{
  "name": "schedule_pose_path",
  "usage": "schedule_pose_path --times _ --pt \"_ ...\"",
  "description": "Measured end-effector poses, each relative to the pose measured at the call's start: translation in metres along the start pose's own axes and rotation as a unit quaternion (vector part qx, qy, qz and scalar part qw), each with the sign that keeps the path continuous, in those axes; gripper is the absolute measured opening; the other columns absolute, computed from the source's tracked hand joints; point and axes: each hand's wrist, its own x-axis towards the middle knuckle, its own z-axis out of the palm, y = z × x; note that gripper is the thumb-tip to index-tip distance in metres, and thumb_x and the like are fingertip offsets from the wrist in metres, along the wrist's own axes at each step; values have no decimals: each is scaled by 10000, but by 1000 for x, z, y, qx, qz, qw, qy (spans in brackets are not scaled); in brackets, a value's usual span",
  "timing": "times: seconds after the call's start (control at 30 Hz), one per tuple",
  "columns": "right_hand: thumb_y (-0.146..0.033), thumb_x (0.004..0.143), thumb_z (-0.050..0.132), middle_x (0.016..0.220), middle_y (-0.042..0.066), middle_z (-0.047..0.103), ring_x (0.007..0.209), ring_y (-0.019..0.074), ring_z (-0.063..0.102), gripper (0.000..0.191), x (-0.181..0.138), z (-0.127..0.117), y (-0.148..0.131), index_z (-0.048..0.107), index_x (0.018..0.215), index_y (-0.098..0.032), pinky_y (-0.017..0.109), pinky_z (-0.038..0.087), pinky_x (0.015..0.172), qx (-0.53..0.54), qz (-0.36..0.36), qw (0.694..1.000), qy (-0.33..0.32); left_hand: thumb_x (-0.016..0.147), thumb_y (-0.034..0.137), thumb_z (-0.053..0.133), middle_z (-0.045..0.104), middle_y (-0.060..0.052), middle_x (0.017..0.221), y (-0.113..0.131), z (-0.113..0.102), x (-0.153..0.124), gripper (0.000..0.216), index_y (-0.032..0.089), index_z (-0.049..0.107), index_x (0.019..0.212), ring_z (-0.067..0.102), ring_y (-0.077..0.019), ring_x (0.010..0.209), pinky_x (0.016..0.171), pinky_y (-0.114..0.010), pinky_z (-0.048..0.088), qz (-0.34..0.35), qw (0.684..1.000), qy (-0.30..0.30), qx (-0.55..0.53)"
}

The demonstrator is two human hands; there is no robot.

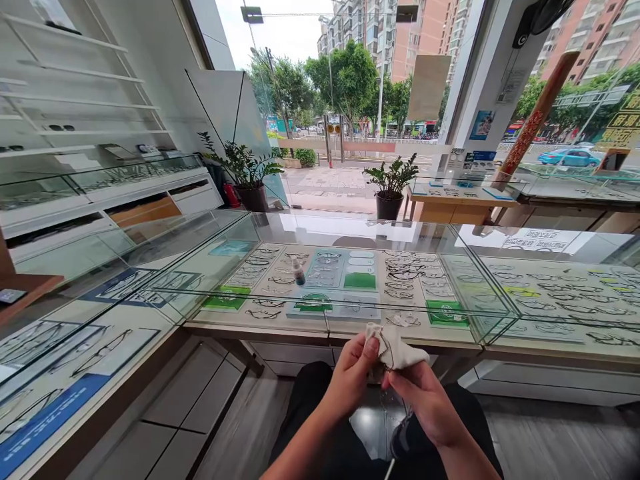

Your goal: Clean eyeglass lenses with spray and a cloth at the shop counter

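Note:
My left hand [353,377] is closed, its thumb pressing a crumpled off-white cloth [400,350] against the fingers. Beside it, my right hand [427,400] pinches a thin pair of glasses [387,399], mostly hidden by the cloth and fingers; only a faint clear outline shows below. The cloth drapes toward the right fingers. Both hands are close together above my lap, in front of the glass display counter [327,325]. On the counter top, beyond the hands, stands a small bottle [299,272] with dark liquid.
Rows of eyeglasses [405,272] lie inside the counter, with green cards [447,313] among them. Another glass case [565,293] adjoins on the right, and a side case [100,347] runs along the left. Two potted plants [391,187] stand beyond the counter, before the glass doors.

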Motion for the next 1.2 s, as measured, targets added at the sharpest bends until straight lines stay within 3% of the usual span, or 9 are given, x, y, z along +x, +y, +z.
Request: schedule_pose_path --times 0.13,0.3,0.47,0.53,0.73,0.8,0.97,1.07,1.2 --pt "-619 695 1020 892 51 800 933 225 711 535 5 -3 -2 816 964 -205 360 531 911 9 7 1000 7 907 534 886 613 8 811 6 5 3 479 151 696 1123 479 -64 600 595 -193 419 -4 1000 -9 16" --pt "-597 734 1004 904 64 796 904 227 691 507 7 -3 2 823 1002 -206 385 547 894 -9 7 1000 -20 974 711 726 484 57 647 -4 10 9 562 166 620 890 303 -42 461 437 -191 274 1 996 85 10" --pt "-614 742 993 885 66 791 911 226 692 492 13 -16 1 811 932 -198 386 537 914 -12 -11 1000 -16 966 607 798 639 -6 800 -1 6 10 472 151 683 1005 521 -73 595 597 -198 439 -11 1000 11 6" --pt "-611 736 999 894 59 795 918 220 695 491 13 -16 1 817 946 -205 381 535 932 4 -1 1000 -11 914 541 876 649 -8 840 0 8 9 461 153 697 1087 518 -72 627 626 -196 450 -11 1000 0 11" --pt "-610 763 984 903 55 781 899 207 662 492 11 -5 0 827 1001 -208 351 509 873 -9 4 999 -38 945 748 739 496 58 614 -5 13 14 601 162 635 860 324 -47 439 436 -198 283 -16 994 104 17" --pt "-622 808 944 893 67 770 859 193 623 460 13 -9 -7 828 919 -191 335 479 821 -37 -9 998 -56 925 766 750 519 47 606 -3 9 17 616 163 650 840 400 -71 456 465 -211 340 -19 993 116 12" --pt "-576 897 865 854 82 745 837 211 617 384 20 -25 -39 815 793 -210 337 465 779 -42 -90 992 -83 855 761 829 656 -14 709 6 -7 20 612 157 763 926 606 -166 718 705 -266 490 -5 988 153 27" --pt "-550 891 879 865 69 736 890 221 638 329 28 -24 -54 831 792 -240 331 471 795 -11 -125 991 -49 887 775 786 676 -30 748 8 -9 17 623 152 781 919 598 -178 778 780 -281 489 4 984 151 91" --pt "-558 878 893 908 52 732 935 215 628 312 45 -16 -55 852 825 -254 339 481 878 -7 -139 990 -28 938 793 707 637 -36 753 14 0 10 668 140 717 797 500 -155 742 708 -259 417 6 976 108 191"
